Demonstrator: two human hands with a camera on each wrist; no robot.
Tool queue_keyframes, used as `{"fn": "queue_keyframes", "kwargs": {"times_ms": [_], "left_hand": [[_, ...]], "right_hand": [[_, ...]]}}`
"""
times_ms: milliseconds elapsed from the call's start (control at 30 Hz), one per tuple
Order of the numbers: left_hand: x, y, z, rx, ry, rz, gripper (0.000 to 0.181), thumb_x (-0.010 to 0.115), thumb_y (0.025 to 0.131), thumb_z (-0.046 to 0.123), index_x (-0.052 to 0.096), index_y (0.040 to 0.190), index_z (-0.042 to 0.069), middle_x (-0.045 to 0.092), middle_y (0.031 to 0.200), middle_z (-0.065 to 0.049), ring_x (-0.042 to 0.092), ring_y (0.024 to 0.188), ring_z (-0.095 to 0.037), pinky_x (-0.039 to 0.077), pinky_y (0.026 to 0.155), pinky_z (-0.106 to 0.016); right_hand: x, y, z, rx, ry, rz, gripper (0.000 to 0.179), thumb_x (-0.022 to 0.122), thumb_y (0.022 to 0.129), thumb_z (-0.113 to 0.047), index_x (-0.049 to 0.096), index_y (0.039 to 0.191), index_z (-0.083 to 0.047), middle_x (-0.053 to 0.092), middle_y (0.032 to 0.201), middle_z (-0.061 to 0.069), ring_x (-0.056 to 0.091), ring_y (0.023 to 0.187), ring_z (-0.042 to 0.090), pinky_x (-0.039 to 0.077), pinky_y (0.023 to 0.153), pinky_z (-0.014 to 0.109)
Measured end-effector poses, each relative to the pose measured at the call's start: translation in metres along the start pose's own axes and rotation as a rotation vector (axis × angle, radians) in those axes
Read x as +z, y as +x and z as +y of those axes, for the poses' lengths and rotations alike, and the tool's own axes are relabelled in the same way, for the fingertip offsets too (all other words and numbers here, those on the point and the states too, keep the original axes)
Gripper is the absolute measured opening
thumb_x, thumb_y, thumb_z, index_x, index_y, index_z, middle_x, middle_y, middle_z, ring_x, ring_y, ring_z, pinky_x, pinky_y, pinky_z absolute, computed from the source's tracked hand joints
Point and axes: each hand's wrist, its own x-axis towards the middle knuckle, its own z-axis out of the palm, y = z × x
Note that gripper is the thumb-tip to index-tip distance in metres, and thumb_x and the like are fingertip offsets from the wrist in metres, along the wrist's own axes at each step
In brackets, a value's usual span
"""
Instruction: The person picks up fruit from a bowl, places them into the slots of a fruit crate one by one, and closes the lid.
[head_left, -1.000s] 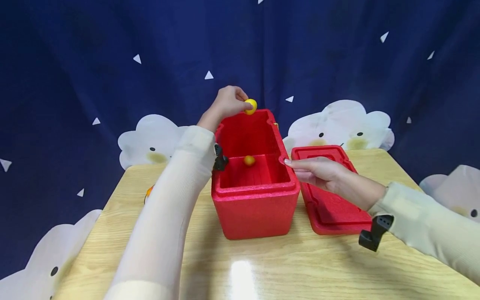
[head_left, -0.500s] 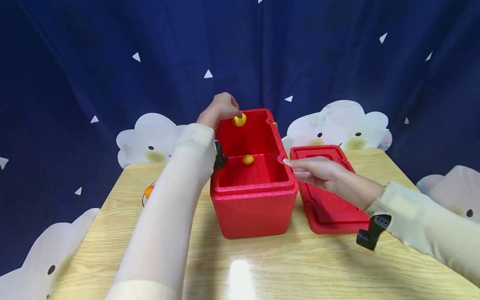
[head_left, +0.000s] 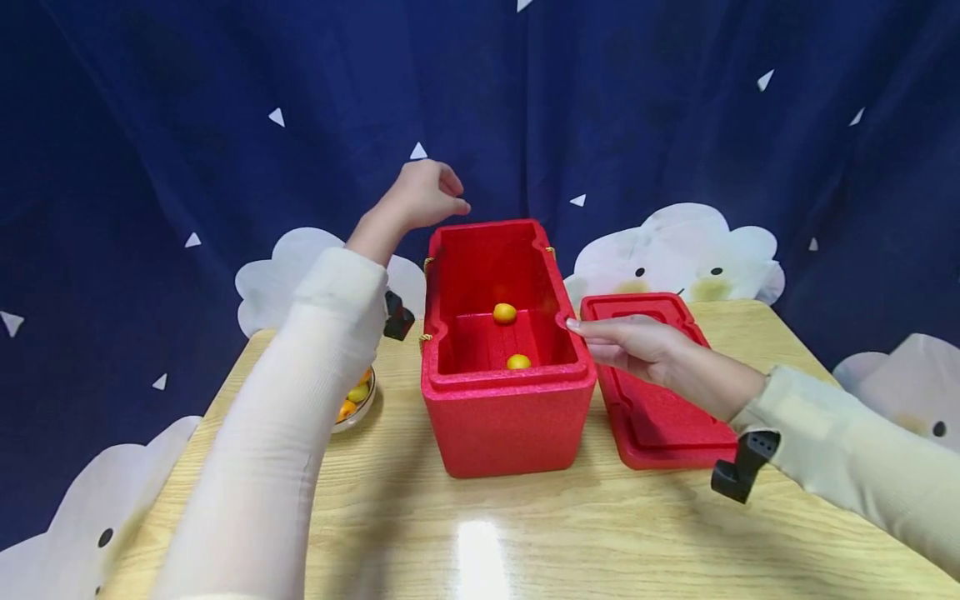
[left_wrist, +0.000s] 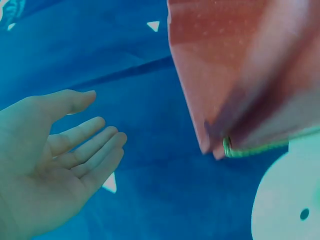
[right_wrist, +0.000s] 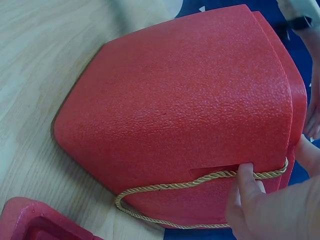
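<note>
A red foam box (head_left: 510,425) stands lidless on the table in the head view. Inside it, one small yellow-orange fruit (head_left: 504,313) sits at mid-floor and a second yellow fruit (head_left: 518,362) shows just behind the front wall. My left hand (head_left: 420,193) hovers beyond the box's back left corner; in the left wrist view its fingers are loosely spread and hold nothing. My right hand (head_left: 637,342) grips the right wall, thumb at the rim. In the right wrist view its fingers press the outer side beside a gold rope handle (right_wrist: 160,187).
Right of the box lies its red lid (head_left: 667,417) on the wooden table (head_left: 600,533). A bowl (head_left: 365,412) with several orange and yellow fruits stands on the left, partly behind my left sleeve. A dark blue curtain (head_left: 645,117) hangs behind.
My left hand lowered a yellow fruit toward the box, let it go, and moved up and left. That fruit now lies inside. The bowl came into fuller view; the right hand stayed put.
</note>
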Motion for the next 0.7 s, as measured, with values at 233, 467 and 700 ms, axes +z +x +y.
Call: {"fn": "queue_keyframes", "kwargs": {"times_ms": [233, 467, 700], "left_hand": [[0.001, -0.037, -0.043, 0.084, -0.077, 0.148, 0.032, 0.060, 0.092, 0.021, 0.061, 0.116, 0.000, 0.066, 0.117, -0.018, 0.064, 0.106, -0.029, 0.052, 0.096, -0.040], [0.022, -0.070, -0.094, 0.112, -0.141, 0.259, 0.025, 0.061, 0.092, 0.019, 0.063, 0.110, 0.000, 0.069, 0.108, -0.018, 0.066, 0.097, -0.030, 0.055, 0.087, -0.043], [0.047, -0.095, -0.141, 0.078, -0.107, 0.248, 0.025, 0.061, 0.093, 0.020, 0.063, 0.109, 0.002, 0.068, 0.107, -0.017, 0.063, 0.101, -0.030, 0.051, 0.086, -0.045]], "right_hand": [[-0.001, 0.002, 0.002, -0.002, -0.013, 0.000, 0.071, 0.065, 0.089, -0.041, 0.039, 0.146, -0.010, 0.073, 0.086, -0.014, 0.072, 0.085, 0.003, 0.052, 0.091, 0.023], [-0.004, 0.004, 0.004, -0.032, 0.003, -0.011, 0.066, 0.067, 0.088, -0.040, 0.045, 0.142, -0.008, 0.074, 0.085, -0.013, 0.072, 0.084, 0.003, 0.055, 0.085, 0.019], [-0.004, 0.006, 0.004, -0.034, -0.012, -0.007, 0.069, 0.066, 0.088, -0.041, 0.042, 0.144, -0.007, 0.074, 0.086, -0.014, 0.072, 0.084, 0.001, 0.053, 0.088, 0.020]]}}
